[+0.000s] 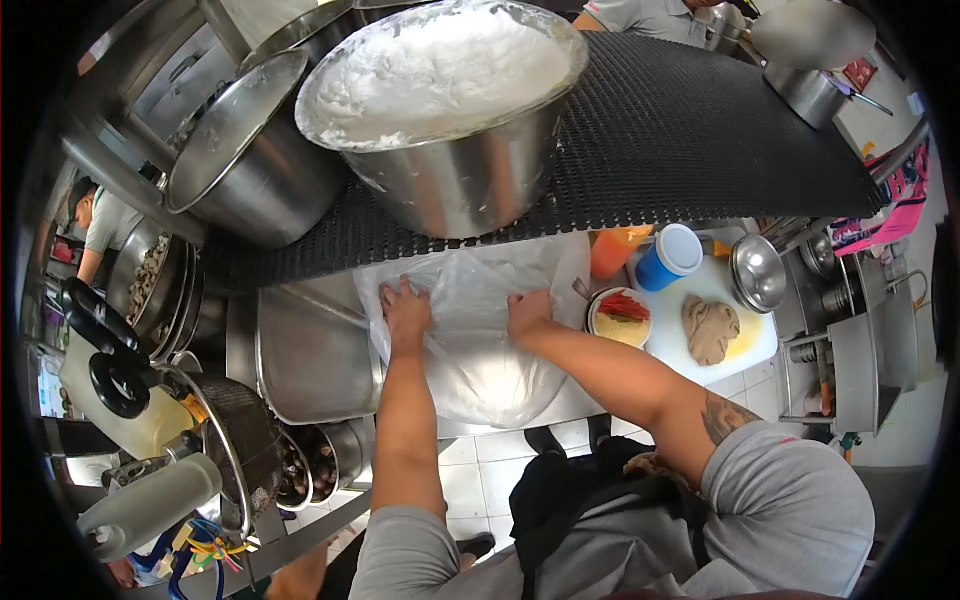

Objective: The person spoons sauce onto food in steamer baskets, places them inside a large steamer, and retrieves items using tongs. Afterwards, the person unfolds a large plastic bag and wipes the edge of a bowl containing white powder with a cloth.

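A clear plastic bag point(490, 365) is spread over the steel counter in front of me, its lower part hanging toward the front edge. My left hand point(405, 312) lies on the bag's left side, with fingers stretched out and apart. On the right part of the bag, my right hand point(530, 315) is closed, its fingers curled against the plastic. Left of the bag there is a steel tray point(310, 350). Near my right hand stands a round container point(620, 318) with red strips and pale yellow food.
Overhead, a black mat-covered shelf point(690, 130) carries a large steel pot point(450, 190) of white powder. At right, a white cutting board point(765, 345) holds a blue tub point(668, 258), a brown cloth point(710, 330) and a steel bowl point(758, 272). A co-worker point(110, 225) is at far left.
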Demonstrator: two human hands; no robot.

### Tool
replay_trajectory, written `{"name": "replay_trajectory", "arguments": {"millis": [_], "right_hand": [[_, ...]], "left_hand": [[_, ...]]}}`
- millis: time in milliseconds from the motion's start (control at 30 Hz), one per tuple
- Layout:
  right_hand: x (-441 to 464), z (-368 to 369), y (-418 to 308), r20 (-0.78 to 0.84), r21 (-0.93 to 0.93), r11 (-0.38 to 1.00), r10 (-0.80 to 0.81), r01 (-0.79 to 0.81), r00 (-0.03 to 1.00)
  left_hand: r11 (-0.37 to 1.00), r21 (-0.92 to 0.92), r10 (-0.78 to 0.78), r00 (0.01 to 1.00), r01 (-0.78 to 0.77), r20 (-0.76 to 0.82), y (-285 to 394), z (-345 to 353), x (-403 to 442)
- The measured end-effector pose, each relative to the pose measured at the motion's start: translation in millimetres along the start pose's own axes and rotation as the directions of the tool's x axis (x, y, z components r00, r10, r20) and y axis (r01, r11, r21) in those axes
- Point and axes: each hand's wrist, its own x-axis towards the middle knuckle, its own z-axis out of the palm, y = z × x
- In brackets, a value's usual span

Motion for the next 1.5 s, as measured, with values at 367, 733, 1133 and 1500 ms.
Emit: {"name": "replay_trajectory", "arguments": {"millis": [367,733,1133,1500], "right_hand": [[-45,20,4,-0.57,0.206,0.949,-0.081,0.237,0.818],[-233,115,255,-0.738,0.478,0.868,0.311,0.138,0.598],[-180,190,333,-0.591,0.129,0.974,0.225,-0.185,0.774],[-221,186,338,-0.755,0.175,0.982,0.176,-0.065,0.631]], "left_hand": [[0.968,0.087,0.245,0.963,-0.236,-0.111,11,-1,-30],[0.115,-0.898,-0.136,0.889,-0.425,-0.438,119,-331,-212],[-0.168,-0.977,-0.112,0.988,-0.128,-0.11,181,-396,-142],[-0.061,-0.967,-0.29,0.931,-0.248,-0.221,121,-401,-164]]}}
